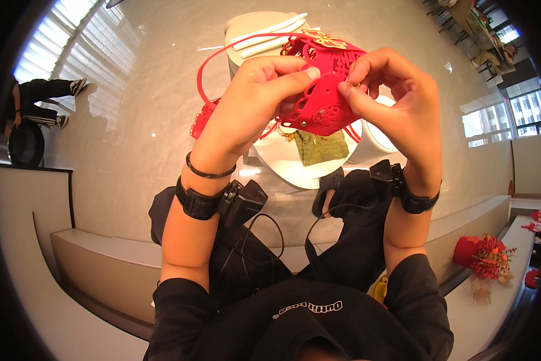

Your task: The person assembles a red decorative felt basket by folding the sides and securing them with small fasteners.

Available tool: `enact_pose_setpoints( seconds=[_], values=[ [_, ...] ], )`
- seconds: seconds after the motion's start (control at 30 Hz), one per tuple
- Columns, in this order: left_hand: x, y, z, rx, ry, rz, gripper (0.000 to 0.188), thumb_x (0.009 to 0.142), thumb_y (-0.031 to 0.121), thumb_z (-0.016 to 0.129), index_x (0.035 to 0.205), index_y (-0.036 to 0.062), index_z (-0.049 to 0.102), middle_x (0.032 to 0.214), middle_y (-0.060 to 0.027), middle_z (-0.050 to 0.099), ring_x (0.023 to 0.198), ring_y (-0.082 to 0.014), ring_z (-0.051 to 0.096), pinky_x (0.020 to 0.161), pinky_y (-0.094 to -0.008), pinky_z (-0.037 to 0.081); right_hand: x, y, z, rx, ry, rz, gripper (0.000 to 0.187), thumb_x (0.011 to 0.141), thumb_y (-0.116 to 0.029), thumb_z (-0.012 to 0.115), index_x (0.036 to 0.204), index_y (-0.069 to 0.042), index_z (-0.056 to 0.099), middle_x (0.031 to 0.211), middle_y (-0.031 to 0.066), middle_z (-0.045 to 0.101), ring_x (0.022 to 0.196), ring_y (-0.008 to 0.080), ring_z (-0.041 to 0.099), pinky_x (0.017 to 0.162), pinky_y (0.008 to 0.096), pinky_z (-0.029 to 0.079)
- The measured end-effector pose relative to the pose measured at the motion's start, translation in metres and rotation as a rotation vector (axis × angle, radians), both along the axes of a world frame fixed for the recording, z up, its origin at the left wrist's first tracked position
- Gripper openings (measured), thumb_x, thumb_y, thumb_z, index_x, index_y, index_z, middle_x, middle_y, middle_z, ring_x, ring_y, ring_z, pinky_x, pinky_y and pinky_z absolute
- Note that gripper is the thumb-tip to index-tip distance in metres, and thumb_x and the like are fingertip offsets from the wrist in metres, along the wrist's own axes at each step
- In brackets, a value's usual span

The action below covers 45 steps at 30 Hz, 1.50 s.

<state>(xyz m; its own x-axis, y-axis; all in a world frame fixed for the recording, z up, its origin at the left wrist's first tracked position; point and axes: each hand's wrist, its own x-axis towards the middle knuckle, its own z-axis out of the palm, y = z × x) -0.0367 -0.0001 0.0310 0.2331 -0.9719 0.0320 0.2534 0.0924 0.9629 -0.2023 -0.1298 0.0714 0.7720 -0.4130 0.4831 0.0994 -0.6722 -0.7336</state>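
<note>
- Red cut-out panels of a paper lantern (318, 90), thin felt-like or plastic sheet, held up in front of the chest, above the white round desk (282, 165).
- Left hand (252, 102): grip closed on the lantern, thumb pressed flat on the front panel, fingers behind.
- Right hand (391, 99): grip pinched together on the panel's right edge; a small gold fastener (356, 85) sits at the fingertips.
- Step in hand, by my read: joining two panels at their edge with that fastener. Assembly looks partway, since one panel hangs loose at lower left.
- Next move likely needs the holes in both panels lined up, left hand holding steady while right pushes the pin through. Thin sheet, so it could tear or buckle if forced.
- Thin red hoop (205, 63) loops off the lantern's left side.
- Desk holds an olive-green cloth piece (320, 147) and white strips (270, 33) at the far end.
- Containers: red cylindrical pot (466, 251) on the ledge at right, filled with a red-and-gold dried bouquet (490, 259).
</note>
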Motion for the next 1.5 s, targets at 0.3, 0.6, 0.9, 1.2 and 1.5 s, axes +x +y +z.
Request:
enact_pose_setpoints(
  seconds=[0.3,0.6,0.9,1.2,1.5],
  values=[
    [-0.007,-0.003,-0.006,-0.112,0.285,0.037,0.026,0.097,0.018,0.054,0.106,-0.0034,0.065,0.095,-0.0094,0.07,0.083,-0.0141,0.07,0.075,-0.0265,0.057,0.004,0.001,-0.006,0.099,-0.013,-0.035,0.01,0.076,-0.002,0.074,0.081,-0.002,0.065,0.074,-0.0021,0.064,0.067,0.0044,0.057,0.062,0.0196,0.046],
    [-0.004,-0.003,-0.006,-0.122,0.299,-0.009,0.026,0.097,0.018,0.055,0.106,-0.0032,0.065,0.097,-0.0098,0.07,0.083,-0.0144,0.069,0.076,-0.0267,0.057,0.004,0.0,-0.007,0.131,-0.018,-0.033,0.011,0.078,-0.002,0.073,0.082,-0.001,0.064,0.077,-0.0012,0.065,0.068,0.0046,0.057,0.063,0.0196,0.046],
    [-0.01,0.001,0.005,-0.031,0.023,0.028,0.026,0.094,0.016,0.061,0.109,-0.0042,0.066,0.095,-0.0063,0.07,0.081,-0.0094,0.066,0.072,-0.0228,0.054,0.005,0.0,-0.007,0.166,-0.01,-0.021,0.012,0.08,-0.003,0.074,0.085,0.001,0.065,0.08,0.0005,0.066,0.069,0.0054,0.058,0.063,0.0198,0.047],
    [-0.014,-0.004,0.004,-0.125,0.023,0.084,0.051,0.087,0.001,0.068,0.133,-0.0056,0.048,0.111,-0.0151,0.068,0.093,-0.0188,0.07,0.084,-0.0305,0.059,0.004,-0.002,-0.007,0.155,-0.025,-0.039,0.012,0.079,-0.003,0.075,0.086,0.001,0.066,0.079,0.0007,0.067,0.068,0.0054,0.059,0.064,0.02,0.047],
    [-0.025,-0.01,-0.003,-0.165,-0.008,0.232,0.069,0.082,-0.008,0.068,0.139,0.0026,0.031,0.11,-0.019,0.067,0.098,-0.0213,0.07,0.082,-0.0308,0.06,0.001,-0.002,-0.007,0.015,0.027,-0.109,0.013,0.082,0.0,0.073,0.094,0.001,0.07,0.088,0.0039,0.07,0.076,0.0078,0.063,0.072,0.0219,0.05]
  ],
)
